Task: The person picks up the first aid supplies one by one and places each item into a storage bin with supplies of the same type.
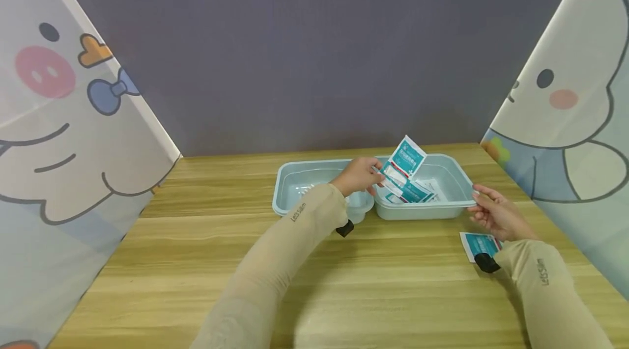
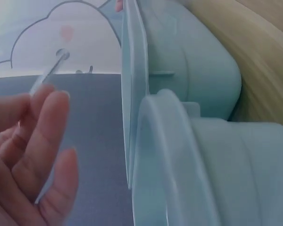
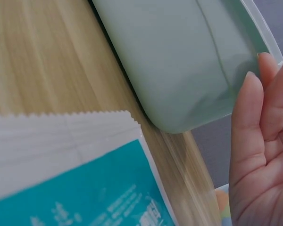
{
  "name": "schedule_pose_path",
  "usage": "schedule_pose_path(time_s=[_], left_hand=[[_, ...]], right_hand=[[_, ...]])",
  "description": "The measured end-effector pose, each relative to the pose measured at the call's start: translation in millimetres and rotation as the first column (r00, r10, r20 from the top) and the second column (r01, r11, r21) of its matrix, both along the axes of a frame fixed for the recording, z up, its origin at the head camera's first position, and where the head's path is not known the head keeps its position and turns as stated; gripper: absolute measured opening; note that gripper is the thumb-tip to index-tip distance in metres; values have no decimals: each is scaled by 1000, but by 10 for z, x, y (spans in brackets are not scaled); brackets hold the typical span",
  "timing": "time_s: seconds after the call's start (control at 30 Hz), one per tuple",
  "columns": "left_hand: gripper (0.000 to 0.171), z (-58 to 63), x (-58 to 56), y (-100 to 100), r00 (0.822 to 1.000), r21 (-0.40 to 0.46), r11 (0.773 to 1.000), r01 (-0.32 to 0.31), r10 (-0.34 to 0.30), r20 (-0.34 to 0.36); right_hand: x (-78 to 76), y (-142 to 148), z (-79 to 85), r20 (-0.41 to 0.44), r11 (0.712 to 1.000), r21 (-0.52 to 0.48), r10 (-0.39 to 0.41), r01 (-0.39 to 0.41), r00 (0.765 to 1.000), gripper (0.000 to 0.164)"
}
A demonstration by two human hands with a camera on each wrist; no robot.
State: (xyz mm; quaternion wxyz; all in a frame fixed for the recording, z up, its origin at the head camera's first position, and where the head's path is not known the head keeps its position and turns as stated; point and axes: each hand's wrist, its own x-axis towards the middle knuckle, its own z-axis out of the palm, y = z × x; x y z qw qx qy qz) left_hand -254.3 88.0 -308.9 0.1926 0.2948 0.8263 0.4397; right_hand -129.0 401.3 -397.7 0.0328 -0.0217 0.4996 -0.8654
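Observation:
My left hand (image 1: 361,175) pinches a teal-and-white sachet (image 1: 408,157) above the right-hand light blue plastic basin (image 1: 454,212). In the left wrist view the sachet (image 2: 51,71) shows nearly edge-on, gripped between thumb and fingers, while the other fingers of the left hand (image 2: 30,150) stay loosely bent. More teal-and-white sachets (image 1: 415,191) lie inside that basin. At its right front corner my right hand (image 1: 501,215) holds the rim between thumb and fingers. Close below the right wrist, another sachet (image 1: 479,244) lies on the table, partly covered by the black wrist camera.
A second light blue basin (image 1: 290,171) stands against the left side of the first, with clear ribbed items (image 1: 308,189) partly hidden by my left arm. Both sit on a wood-grain table (image 1: 206,261). Behind is a dark grey panel (image 1: 314,54); cartoon-printed panels flank both sides.

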Motion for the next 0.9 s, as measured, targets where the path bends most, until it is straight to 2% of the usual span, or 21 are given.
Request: schedule_pose_path(time_s=[0.37, 0.73, 0.9], left_hand=[[19, -15, 24, 91, 996, -51, 994, -95, 94, -10], [27, -74, -20, 162, 988, -63, 987, -149, 151, 22], [30, -77, -24, 222, 988, -66, 986, -150, 152, 18]], right_hand=[[18, -14, 0, -7, 1000, 30, -1, 1, 1000, 24], [20, -43, -18, 2, 1000, 22, -14, 14, 1000, 25], [24, -29, -8, -5, 1000, 24, -19, 19, 1000, 29]])
